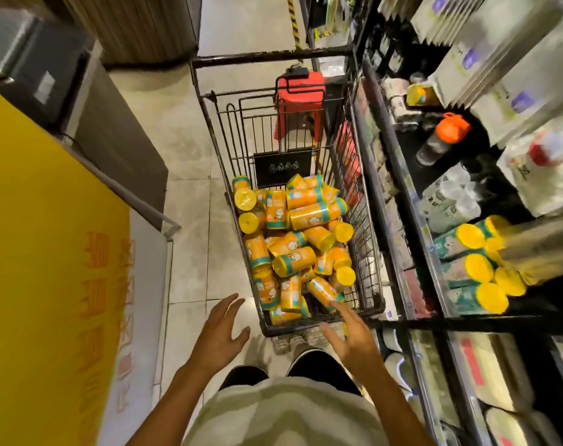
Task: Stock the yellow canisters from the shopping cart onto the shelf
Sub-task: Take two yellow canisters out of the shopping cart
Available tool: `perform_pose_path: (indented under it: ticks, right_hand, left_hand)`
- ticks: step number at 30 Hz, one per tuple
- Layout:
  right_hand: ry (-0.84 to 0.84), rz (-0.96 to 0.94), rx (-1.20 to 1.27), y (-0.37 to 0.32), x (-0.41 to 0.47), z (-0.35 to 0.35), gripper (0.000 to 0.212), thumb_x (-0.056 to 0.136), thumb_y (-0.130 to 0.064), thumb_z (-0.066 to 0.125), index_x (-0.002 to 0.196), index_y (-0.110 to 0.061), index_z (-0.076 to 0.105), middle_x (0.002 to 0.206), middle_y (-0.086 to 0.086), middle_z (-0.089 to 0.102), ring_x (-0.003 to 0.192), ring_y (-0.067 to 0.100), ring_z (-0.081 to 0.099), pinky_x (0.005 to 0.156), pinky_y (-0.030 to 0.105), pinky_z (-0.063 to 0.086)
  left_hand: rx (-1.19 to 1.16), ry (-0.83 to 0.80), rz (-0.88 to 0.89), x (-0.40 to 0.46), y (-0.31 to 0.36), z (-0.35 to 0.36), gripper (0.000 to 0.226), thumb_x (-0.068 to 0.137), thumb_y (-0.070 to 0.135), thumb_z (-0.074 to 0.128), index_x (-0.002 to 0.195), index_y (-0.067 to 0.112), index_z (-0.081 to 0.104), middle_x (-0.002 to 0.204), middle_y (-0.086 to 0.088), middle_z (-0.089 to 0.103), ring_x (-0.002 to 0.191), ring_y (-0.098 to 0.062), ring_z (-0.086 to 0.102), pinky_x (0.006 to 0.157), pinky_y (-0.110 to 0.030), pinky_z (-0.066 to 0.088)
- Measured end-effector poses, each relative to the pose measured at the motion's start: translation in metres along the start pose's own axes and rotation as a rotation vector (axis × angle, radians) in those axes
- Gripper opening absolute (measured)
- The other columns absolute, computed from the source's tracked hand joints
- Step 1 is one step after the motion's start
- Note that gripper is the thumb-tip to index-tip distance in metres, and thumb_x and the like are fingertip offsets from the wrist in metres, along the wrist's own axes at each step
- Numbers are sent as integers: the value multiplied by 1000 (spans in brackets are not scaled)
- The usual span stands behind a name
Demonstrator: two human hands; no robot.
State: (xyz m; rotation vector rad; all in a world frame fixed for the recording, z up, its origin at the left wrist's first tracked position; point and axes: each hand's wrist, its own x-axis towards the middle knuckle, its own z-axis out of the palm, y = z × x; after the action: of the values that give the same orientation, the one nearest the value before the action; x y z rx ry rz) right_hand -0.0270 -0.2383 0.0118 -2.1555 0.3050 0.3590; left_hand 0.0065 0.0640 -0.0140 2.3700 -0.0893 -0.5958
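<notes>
Both the left hand (223,329) and the right hand (350,333) are spread and hold nothing. The yellow canisters (293,239) in the shopping cart (370,304) look light, stiff and smooth. I think it is best to grasp 1 around its middle.

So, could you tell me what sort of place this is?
Most likely a shop aisle: a wire shopping cart full of yellow canisters stands beside a shelf of packaged goods.
</notes>
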Motion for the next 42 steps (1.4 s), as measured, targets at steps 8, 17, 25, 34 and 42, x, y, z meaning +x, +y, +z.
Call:
perform_pose_path:
  ticks: [8,17,25,34,42]
  right_hand:
    - [-181,-19,17,11,122,-24,38,90,-25,72,127,-20,63,126,-12,60,115,14,59,95,29,50]
    - [-473,574,249,38,244,16,27,99,-26,59,120,-9,64,107,7,67,96,24,63,77,38,55]
    - [-398,996,668,68,287,86,49,89,-57,63,85,-7,66,70,8,66,54,18,64,59,33,58]
    - [-317,861,757,68,270,87,46,85,-33,75,119,-5,62,115,17,71,99,32,71,89,52,57]
    - [-412,619,707,4,203,17,33,90,-26,71,121,-18,64,114,4,73,102,26,71,83,38,60]
  left_hand:
    - [-56,19,-117,61,48,16,64,95,24,63,152,19,34,158,-1,30,141,-6,24,114,-17,17]
    - [-67,-37,-216,120,60,56,60,94,19,64,149,17,40,153,-1,36,142,-15,31,119,-25,23]
    - [-138,-183,-304,157,30,94,58,95,17,59,149,21,39,152,2,38,141,-17,35,108,-16,26]
    - [-418,-228,-398,170,40,79,36,101,31,54,136,33,48,124,18,53,111,2,52,80,2,36]
    - [-723,-237,-570,161,68,22,48,86,48,69,129,32,56,131,0,62,115,-9,61,95,-23,50]
